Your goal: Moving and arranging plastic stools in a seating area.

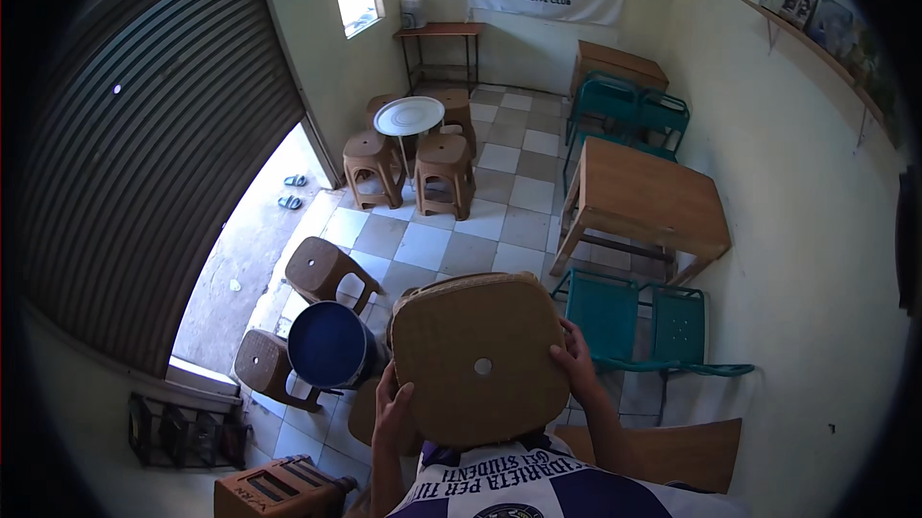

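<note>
A brown plastic stool (480, 326), with a rounded square seat and a small hole in its middle, is held up close against my chest. My left hand (392, 408) grips its left edge, thumb on the top. At the right edge, my right hand (574, 362) clasps it the same way. Another rim shows just behind the far edge, so there may be a second stool stacked beneath; I cannot tell. The legs are hidden under the seat. Just left of it stands a round blue table (329, 343) with brown stools (327, 270) around it.
Farther off, a round white table (409, 116) has several brown stools (444, 168) about it. Wooden tables (653, 193) and green metal chairs (600, 312) line the right wall. A half-raised roller shutter (154, 153) is on the left, with a black rack (187, 433) and an orange-brown box (279, 491) near it.
</note>
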{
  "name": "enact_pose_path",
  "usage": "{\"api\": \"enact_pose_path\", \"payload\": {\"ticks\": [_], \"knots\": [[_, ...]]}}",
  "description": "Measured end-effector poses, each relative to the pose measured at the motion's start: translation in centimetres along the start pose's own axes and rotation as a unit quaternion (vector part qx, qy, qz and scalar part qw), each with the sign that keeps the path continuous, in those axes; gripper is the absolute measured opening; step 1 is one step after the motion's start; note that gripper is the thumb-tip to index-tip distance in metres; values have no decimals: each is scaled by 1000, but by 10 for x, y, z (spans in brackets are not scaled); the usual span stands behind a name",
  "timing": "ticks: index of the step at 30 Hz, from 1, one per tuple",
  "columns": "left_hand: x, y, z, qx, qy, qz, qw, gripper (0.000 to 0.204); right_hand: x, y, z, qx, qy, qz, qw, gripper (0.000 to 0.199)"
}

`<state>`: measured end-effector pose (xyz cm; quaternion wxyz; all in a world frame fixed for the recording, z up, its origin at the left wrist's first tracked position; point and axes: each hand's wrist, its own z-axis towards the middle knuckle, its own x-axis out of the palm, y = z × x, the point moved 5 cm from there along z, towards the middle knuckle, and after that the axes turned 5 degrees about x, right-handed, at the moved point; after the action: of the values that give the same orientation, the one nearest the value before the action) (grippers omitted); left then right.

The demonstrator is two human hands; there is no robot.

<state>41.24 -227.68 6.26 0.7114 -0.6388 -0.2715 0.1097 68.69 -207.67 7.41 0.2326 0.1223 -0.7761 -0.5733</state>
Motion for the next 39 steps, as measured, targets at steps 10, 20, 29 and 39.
{"api": "enact_pose_path", "payload": {"ticks": [10,20,29,39], "knots": [[41,5,97,-17,89,-6,996,79,-38,22,24,-29,-48,36,998,96],[32,37,231,-46,92,-32,994,69,-36,29,143,46,-54,-3,997,105],[36,25,364,-59,100,-61,991,74,-16,58,249,21,-55,9,998,107],[87,27,464,-28,117,-15,993,86,-51,69,345,12,-98,100,990,92]]}}
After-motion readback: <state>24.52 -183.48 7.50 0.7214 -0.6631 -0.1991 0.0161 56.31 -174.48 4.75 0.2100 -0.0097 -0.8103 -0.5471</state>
